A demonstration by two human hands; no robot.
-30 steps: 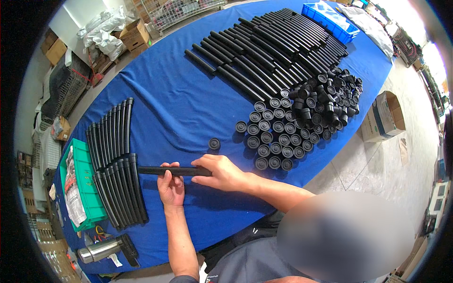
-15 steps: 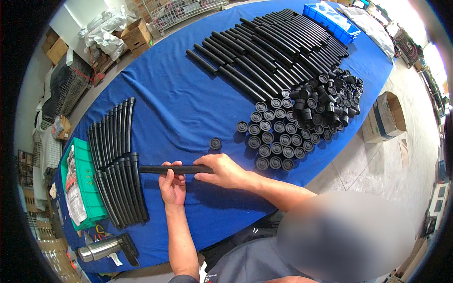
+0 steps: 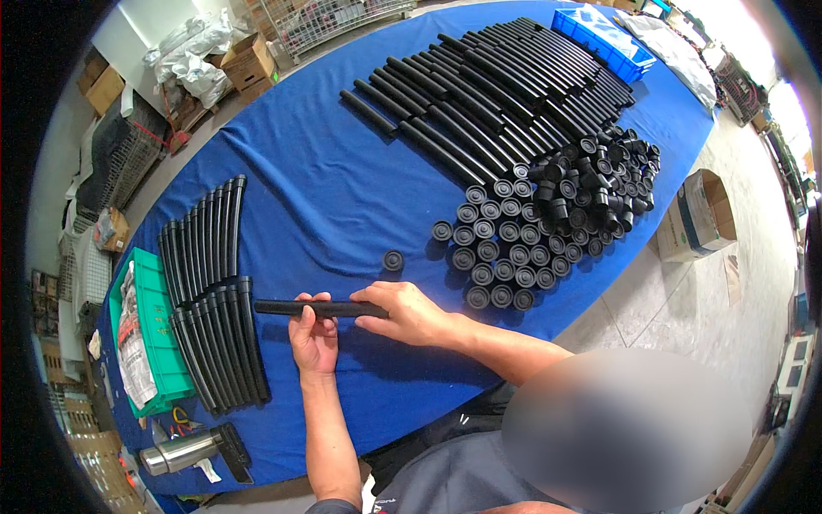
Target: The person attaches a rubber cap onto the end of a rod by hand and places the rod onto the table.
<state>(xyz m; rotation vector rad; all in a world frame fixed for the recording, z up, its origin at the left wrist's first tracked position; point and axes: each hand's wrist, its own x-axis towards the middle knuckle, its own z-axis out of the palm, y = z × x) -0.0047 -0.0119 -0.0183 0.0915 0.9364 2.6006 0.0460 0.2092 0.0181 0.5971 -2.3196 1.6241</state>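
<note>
Far left of the table (image 3: 291, 184), blue cloth over it: green crate (image 3: 171, 351), newspaper (image 3: 134, 343) bunched inside. Nearer me, a steel flask (image 3: 180, 453) on its side, a small red-and-yellow tool (image 3: 180, 417) just beyond it. Black object (image 3: 232, 454) at the flask's right end; can't make out its kind.

Next rightward, collared tubes (image 3: 224, 343) in two banks, one above the other, all black, slightly fanned, collars at the far ends.

Then the work: one black tube (image 3: 279, 307), held level across the person's front, left end near the closest collared tube; can't tell whether they touch. Left hand (image 3: 314, 338) comes from below, palm up, fingers curled round the tube's middle, thumb on the near side. Right hand (image 3: 404, 313) wraps the other end from above, fingers over the far side, thumb along the near side. Both hands closed round it; its right end hidden in the grip.

Lone cap (image 3: 393, 260) just beyond the right hand, circles facing up.

Further right and back: loose tubes (image 3: 449, 141) in dense, overlapping rows. Nearer, upright caps (image 3: 509, 231) packed close, running into a jumbled heap (image 3: 604, 176). Blue crate (image 3: 599, 44) at the far end. Last, past the table edge, a carton (image 3: 698, 218) on the floor, top open.
</note>
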